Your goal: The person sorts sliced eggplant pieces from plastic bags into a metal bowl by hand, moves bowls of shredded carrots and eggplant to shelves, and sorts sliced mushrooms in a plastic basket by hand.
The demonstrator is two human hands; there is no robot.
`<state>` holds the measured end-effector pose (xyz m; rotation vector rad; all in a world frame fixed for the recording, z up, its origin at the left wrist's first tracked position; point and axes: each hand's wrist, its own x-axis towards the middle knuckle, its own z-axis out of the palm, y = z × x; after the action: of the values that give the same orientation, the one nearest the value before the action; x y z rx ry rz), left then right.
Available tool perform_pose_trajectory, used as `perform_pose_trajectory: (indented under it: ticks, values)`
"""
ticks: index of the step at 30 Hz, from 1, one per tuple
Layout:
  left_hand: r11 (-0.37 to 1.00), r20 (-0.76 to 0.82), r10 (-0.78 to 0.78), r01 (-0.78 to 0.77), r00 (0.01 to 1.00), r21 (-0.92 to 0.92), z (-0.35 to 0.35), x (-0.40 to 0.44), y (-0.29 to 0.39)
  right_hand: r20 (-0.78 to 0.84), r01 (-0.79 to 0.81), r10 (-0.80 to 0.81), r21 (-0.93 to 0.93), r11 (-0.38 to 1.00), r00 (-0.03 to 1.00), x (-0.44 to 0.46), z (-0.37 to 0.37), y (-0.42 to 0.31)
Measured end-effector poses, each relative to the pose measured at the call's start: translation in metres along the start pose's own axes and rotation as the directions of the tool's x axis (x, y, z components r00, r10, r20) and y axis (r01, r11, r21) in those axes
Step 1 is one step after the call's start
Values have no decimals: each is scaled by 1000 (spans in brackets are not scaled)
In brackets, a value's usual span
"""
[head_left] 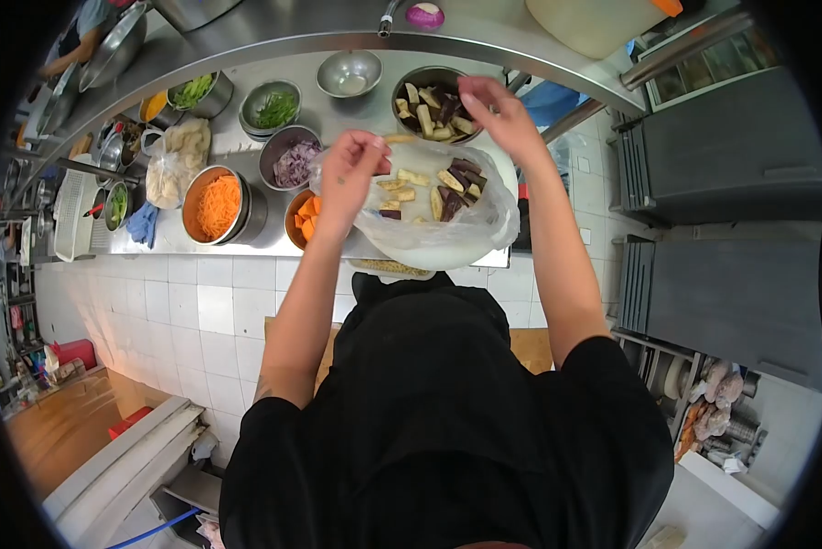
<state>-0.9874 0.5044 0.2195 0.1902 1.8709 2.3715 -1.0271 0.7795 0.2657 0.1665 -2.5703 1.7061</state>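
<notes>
Cut eggplant pieces (453,194), pale with dark purple skin, lie on a clear plastic bag (406,240) spread over a round white board at the counter's front. My left hand (349,169) is above the bag's left side. Its fingers are curled together, and what they hold, if anything, is too small to make out. Behind the bag stands a metal bowl (398,102) with more eggplant chunks in it. My right hand (500,112) is at that bowl's right rim, fingers apart and bent toward it, with nothing visible between them.
Left of the bag are a bowl of orange chunks (306,216), shredded carrot (217,209), chopped purple onion (297,165) and chopped greens (275,110). A metal bowl (349,73) stands farther back. A steel shelf (301,50) runs overhead, and another person's arm (74,57) shows far left.
</notes>
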Motion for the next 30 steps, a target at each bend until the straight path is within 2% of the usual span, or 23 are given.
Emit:
perform_pose_trajectory:
  ticks: [4,5,7,8,9,11,12,13,14,15,16,17,18,19,21,22,23,24,25,26,28,29,30]
  values:
    - [997,159,-44,53,986,-52,39,-25,-18,212,-102,57,209,973,976,-96,30,-24]
    - [997,274,-58,71,960,-36,49,-31,-23,204,-105,62,211,972,977,-112,30,-19]
    - [992,447,-127,120,886,43,53,-33,-23,-18,-48,51,166,985,999,-136,16,-7]
    - [991,447,-136,129,884,45,40,-25,-29,-156,10,5,96,995,988,-143,0,-6]
    - [985,433,-165,128,886,114,15,-9,-41,-301,12,33,145,989,953,-152,-19,21]
    - [937,352,-271,163,896,308,-36,27,-48,-412,-112,155,126,986,898,-162,-62,46]
    - [883,280,-340,202,898,424,-54,38,-47,-439,-126,42,-164,978,897,-165,-72,56]
    - [882,281,-342,203,897,426,-58,41,-42,-428,-72,-129,-422,904,894,-167,-70,47]
    - [802,278,-332,115,901,586,-59,45,-34,-370,-23,-292,-652,758,882,-168,-66,36]
    - [691,276,-322,26,906,722,-59,47,-31,-385,23,-206,-429,903,900,-163,-48,32]
    - [692,276,-326,29,904,722,-55,49,-41,-375,52,-115,-172,984,920,-157,-21,26]
    - [578,364,-140,-223,921,785,-46,52,-56,-271,62,-64,-17,998,961,-152,11,8]
    - [402,474,33,-446,880,799,-36,52,-66,-157,54,-32,138,989,987,-146,43,-10]
    - [312,494,29,-477,869,822,-28,47,-67,-7,61,-61,13,998,998,-134,70,1]
    - [288,438,-2,-419,899,861,-27,46,-78,104,222,-196,-401,889,975,-99,115,31]
    - [258,376,-29,-356,926,898,-27,49,-85,101,221,-197,-404,887,975,-87,128,48]
    - [257,380,-25,-362,924,896,-32,55,-90,114,216,-184,-583,783,976,-76,138,64]
    - [364,424,-6,-393,906,844,-40,59,-93,128,207,-167,-735,646,978,-69,142,67]
    - [464,459,19,-415,888,783,-48,63,-96,134,213,-171,-734,645,976,-66,144,71]
    - [462,452,23,-410,892,786,-53,66,-94,130,180,-124,-746,641,984,-63,145,71]
    - [405,398,-181,-301,899,863,-58,70,-91,127,147,-76,-760,634,989,-58,144,73]
    - [407,398,-180,-300,900,863,-60,68,-96,153,158,-63,-763,627,986,-57,143,74]
    - [594,376,-116,-239,919,768,-62,65,-101,178,170,-49,-766,620,983,-58,142,75]
